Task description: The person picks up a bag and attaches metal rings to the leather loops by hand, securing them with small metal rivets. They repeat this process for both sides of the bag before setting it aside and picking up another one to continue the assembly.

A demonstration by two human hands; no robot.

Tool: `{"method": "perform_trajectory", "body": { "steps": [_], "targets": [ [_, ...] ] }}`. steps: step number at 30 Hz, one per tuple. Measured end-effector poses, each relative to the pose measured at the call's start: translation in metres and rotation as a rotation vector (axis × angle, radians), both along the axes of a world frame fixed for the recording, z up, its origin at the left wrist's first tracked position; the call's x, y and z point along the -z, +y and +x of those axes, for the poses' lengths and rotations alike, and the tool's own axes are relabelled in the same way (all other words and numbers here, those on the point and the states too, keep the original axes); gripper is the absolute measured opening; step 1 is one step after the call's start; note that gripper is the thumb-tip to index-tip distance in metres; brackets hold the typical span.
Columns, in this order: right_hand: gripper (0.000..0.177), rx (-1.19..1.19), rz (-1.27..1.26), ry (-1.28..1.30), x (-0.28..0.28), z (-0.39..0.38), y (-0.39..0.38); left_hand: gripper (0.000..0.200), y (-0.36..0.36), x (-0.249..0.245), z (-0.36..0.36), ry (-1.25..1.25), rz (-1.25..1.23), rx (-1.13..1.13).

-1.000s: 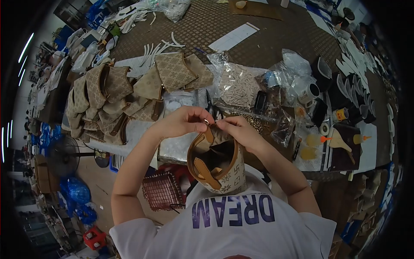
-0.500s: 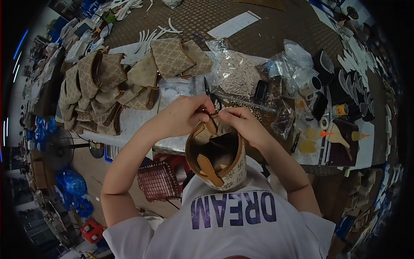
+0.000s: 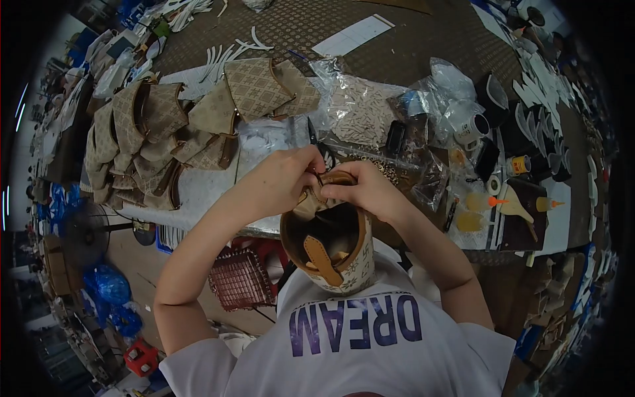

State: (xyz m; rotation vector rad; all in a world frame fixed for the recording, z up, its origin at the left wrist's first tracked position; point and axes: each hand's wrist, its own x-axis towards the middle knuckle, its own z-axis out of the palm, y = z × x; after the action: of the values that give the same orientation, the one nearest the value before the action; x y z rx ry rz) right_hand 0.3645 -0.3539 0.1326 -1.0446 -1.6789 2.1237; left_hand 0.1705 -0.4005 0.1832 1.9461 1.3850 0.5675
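Note:
Against the person's shirt rests an open bucket bag, cream with a dark pattern and a tan rim. Inside it hangs a tan leather strap tab on the near side. My left hand is closed in a pinch at the far rim, with a small dark piece at its fingertips that I cannot make out. My right hand grips the far rim of the same bag, thumb over the lining. The fingers partly hide that stretch of rim. Just beyond them lie black-handled scissors.
Patterned bag bodies are piled at the left of the table. Ahead, a clear plastic bag holds small pale pieces, near scattered gold hardware. At the right are glue bottles and a mug. A fan stands left.
My right hand has shifted slightly left and down over the far rim, its thumb now inside. The far strap tab, visible before, is now mostly covered. The view has moved slightly.

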Motion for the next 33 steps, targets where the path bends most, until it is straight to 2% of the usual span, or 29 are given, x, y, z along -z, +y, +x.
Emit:
{"method": "perform_trajectory", "body": {
  "steps": [2, 5, 7, 10, 12, 18, 21, 24, 27, 30, 32, 33],
  "targets": [
    [0.025, 0.051, -0.002, 0.02, 0.008, -0.001, -0.001, 0.021, -0.001, 0.009, 0.0, -0.14, -0.048, -0.072],
    [0.027, 0.035, 0.03, 0.028, 0.006, 0.004, 0.002, 0.029, -0.014, 0.024, -0.003, -0.587, -0.331, -0.258],
    [0.028, -0.014, 0.081, -0.023, -0.003, 0.007, 0.005, 0.025, -0.023, 0.032, -0.001, -0.559, -0.418, -0.27],
    [0.027, 0.049, 0.184, -0.017, 0.0, 0.005, 0.001, 0.018, -0.03, 0.037, 0.006, -0.533, -0.489, -0.338],
    [0.026, 0.042, 0.17, -0.029, 0.006, 0.004, 0.001, 0.016, -0.03, 0.04, 0.009, -0.601, -0.475, -0.367],
    [0.024, 0.056, 0.132, 0.056, 0.01, 0.004, -0.003, 0.016, -0.027, 0.035, 0.006, -0.496, -0.585, -0.38],
    [0.025, 0.042, 0.097, 0.074, 0.012, 0.006, -0.002, 0.014, -0.03, 0.045, 0.012, -0.59, -0.493, -0.398],
    [0.026, 0.033, 0.149, 0.043, 0.016, 0.008, -0.004, 0.016, -0.031, 0.054, 0.013, -0.433, -0.437, -0.344],
    [0.03, 0.022, 0.223, 0.042, 0.021, 0.006, -0.004, 0.021, -0.033, 0.05, 0.015, -0.689, -0.487, -0.309],
    [0.035, -0.006, 0.247, 0.026, 0.003, 0.005, -0.003, 0.026, -0.027, 0.046, 0.003, -0.764, -0.436, -0.336],
    [0.04, -0.089, 0.263, 0.004, 0.005, 0.006, -0.003, 0.022, -0.022, 0.042, 0.0, -0.609, -0.421, -0.305],
    [0.042, -0.105, 0.385, -0.052, -0.002, 0.007, -0.003, 0.021, -0.02, 0.04, -0.001, -0.532, -0.414, -0.288]
  ]
}}
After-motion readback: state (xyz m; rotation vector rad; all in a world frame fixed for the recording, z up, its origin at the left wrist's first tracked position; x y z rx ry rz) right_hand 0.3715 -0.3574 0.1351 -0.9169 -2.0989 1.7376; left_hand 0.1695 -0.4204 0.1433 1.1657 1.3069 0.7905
